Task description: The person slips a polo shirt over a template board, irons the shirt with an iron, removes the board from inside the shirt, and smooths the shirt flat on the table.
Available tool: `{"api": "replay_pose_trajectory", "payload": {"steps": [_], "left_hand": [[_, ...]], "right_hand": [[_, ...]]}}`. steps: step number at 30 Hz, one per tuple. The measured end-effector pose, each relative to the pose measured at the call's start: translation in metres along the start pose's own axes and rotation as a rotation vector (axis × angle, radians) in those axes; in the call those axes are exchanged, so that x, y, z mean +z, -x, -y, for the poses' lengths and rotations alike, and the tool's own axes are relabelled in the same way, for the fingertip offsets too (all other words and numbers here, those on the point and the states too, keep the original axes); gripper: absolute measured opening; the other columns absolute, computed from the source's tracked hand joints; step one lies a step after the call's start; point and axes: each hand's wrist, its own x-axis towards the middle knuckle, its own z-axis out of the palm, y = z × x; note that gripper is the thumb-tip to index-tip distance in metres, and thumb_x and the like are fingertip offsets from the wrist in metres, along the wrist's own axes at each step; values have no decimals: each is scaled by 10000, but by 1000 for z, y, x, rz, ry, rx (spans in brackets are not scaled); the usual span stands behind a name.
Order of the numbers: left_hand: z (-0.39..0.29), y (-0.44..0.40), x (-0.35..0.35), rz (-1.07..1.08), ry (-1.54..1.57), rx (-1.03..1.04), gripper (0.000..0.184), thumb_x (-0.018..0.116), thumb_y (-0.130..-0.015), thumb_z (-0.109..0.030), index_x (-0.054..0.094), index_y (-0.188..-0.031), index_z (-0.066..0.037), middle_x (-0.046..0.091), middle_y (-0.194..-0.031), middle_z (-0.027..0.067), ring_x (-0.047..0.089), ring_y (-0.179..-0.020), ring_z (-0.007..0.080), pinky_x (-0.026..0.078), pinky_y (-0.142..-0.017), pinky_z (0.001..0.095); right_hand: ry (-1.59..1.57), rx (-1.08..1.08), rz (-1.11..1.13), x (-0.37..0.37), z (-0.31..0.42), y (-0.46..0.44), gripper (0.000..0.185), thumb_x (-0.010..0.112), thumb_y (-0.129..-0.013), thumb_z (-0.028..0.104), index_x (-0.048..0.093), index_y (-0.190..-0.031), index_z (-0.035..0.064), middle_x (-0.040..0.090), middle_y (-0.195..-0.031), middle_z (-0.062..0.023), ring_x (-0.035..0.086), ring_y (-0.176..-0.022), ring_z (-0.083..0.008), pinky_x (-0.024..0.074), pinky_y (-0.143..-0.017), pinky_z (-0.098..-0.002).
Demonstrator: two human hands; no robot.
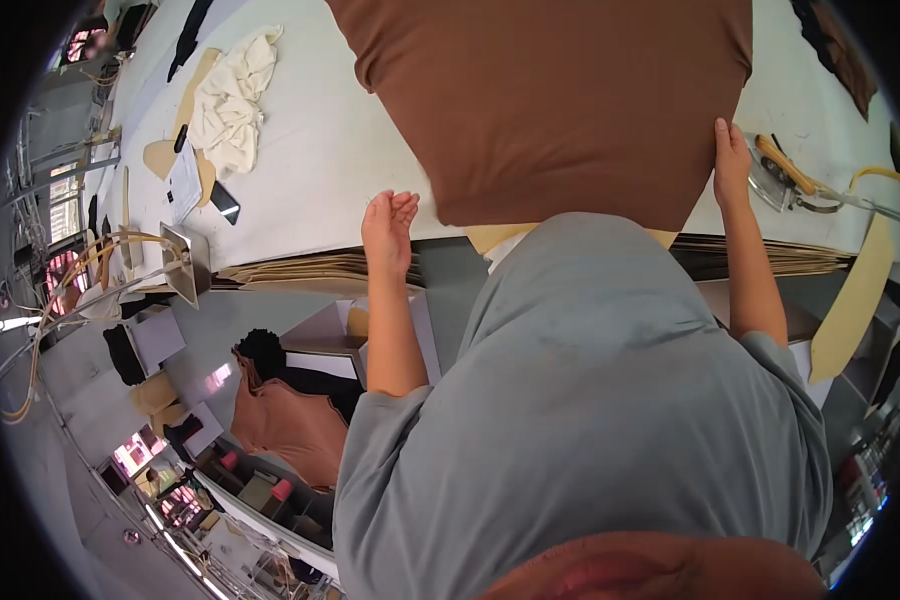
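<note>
Note the brown cloth (pixel 570 110) spread on the table (pixel 315 130), between a loosely open left hand (pixel 387 232) and a right hand (pixel 732 165) at its edge, grip impossible to tell.

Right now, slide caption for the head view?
Right hand at one edge of the brown cloth, left hand apart from it, iron on the white table.

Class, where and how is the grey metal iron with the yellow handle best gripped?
Probably by the middle of its elongated yellow handle, from above and the left, gripped all round: the handle lies uncovered over the grey metal base, and the yellow hose leads off right.
</note>
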Motion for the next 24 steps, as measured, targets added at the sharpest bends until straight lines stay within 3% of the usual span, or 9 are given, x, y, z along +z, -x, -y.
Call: {"api": "replay_pose_trajectory", "payload": {"steps": [4, 6, 9, 14, 17, 20, 21, 22, 24], "left_hand": [[47, -11, 70, -232, -339, 219, 330, 502, -1069, -271, 596, -1226, 3, 687, -1109, 130, 659, -992, 226, 498, -958, 335], [66, -21, 80, -140, -574, 300, 385, 495, -1075, -322, 582, -1235, 16, 668, -1142, 139, 641, -975, 236, 492, -937, 337], [76, -21, 76, -194, -681, 154, 390, 495, -1079, -329, 584, -1219, 24, 667, -1132, 142, 633, -945, 246, 488, -913, 344], [66, -30, 85, -267, -516, 457, 414, 483, -1085, -357, 591, -1197, 27, 681, -1076, 139, 627, -930, 259, 484, -901, 351], [51, -33, 83, -216, -742, 322, 443, 399, -1115, -363, 578, -1127, 42, 646, -1004, 144, 571, -898, 244, 468, -859, 374], [109, -88, 39, -223, -588, 545, 361, 409, -1107, -240, 600, -1058, 62, 652, -1005, 171, 575, -900, 277, 466, -883, 394], [44, -79, 56, -136, -584, 39, 370, 422, -1106, -269, 596, -1032, 49, 640, -971, 148, 556, -853, 262, 470, -858, 382], [33, -75, 72, -153, -779, 535, 374, 441, -1098, -295, 602, -1021, 34, 643, -990, 133, 560, -850, 245, 477, -859, 365], [-14, -88, 100, -169, -705, 556, 390, 433, -1096, -344, 601, -1123, 8, 655, -1036, 135, 585, -890, 231, 479, -875, 351]], "right_hand": [[102, -50, -19, -3, -8, -7, 370, 563, -1079, 361, 642, -1048, 1, 601, -922, -8, 487, -831, -81, 428, -787, -221], [112, -59, -14, -5, -11, -4, 367, 560, -1080, 358, 641, -1047, 1, 600, -920, -9, 484, -828, -82, 425, -782, -221], [109, -84, -14, -8, -13, 1, 361, 552, -1083, 349, 636, -1044, 0, 597, -915, -13, 478, -820, -86, 418, -769, -222], [140, -179, -192, 15, 14, 13, 382, 521, -1093, 367, 619, -1027, 4, 594, -911, -25, 479, -806, -107, 423, -755, -252], [286, -229, -150, 1, 2, 4, 424, 480, -1099, 401, 620, -1067, 2, 620, -949, -71, 543, -852, -161, 455, -810, -298], [366, -316, -197, 4, -17, -8, 410, 432, -1107, 370, 620, -1099, 6, 624, -964, -119, 557, -889, -233, 456, -865, -347], [333, -259, -218, 12, 8, -2, 374, 445, -1105, 337, 602, -1052, 1, 600, -937, -78, 515, -852, -198, 444, -831, -324], [234, -326, -202, 13, 22, -8, 359, 455, -1103, 327, 599, -1049, 2, 590, -931, -60, 508, -851, -178, 440, -827, -307], [59, -398, -169, 14, 46, -26, 323, 481, -1098, 308, 594, -1036, 13, 553, -897, -15, 480, -831, -127, 423, -800, -266]]}}
